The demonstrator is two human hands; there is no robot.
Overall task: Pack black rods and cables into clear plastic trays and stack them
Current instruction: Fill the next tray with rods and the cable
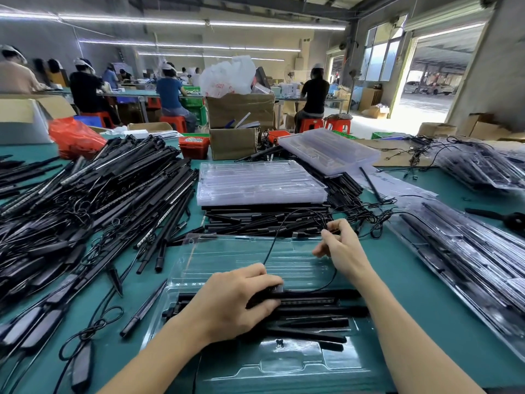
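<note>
At a green bench (412, 280), a worker's left hand (235, 300) grips black rods (312, 304) lying in the near half of a clear plastic tray (227, 251). Just beyond, the right hand (341, 245) pinches a thin black cable (272, 245) that loops over the tray's far half. Farther on, empty clear trays (261, 180) sit stacked on more rods. A large heap of rods and cables (99, 194) fills the left; filled trays (468, 251) lie right.

Green table (420, 280) carries a clear tray (255, 251) w/ black rods, a big rod-and-cable heap (99, 194) at left, filled trays (468, 251) at right (stacked), cardboard boxes (233, 143) at the back.
</note>
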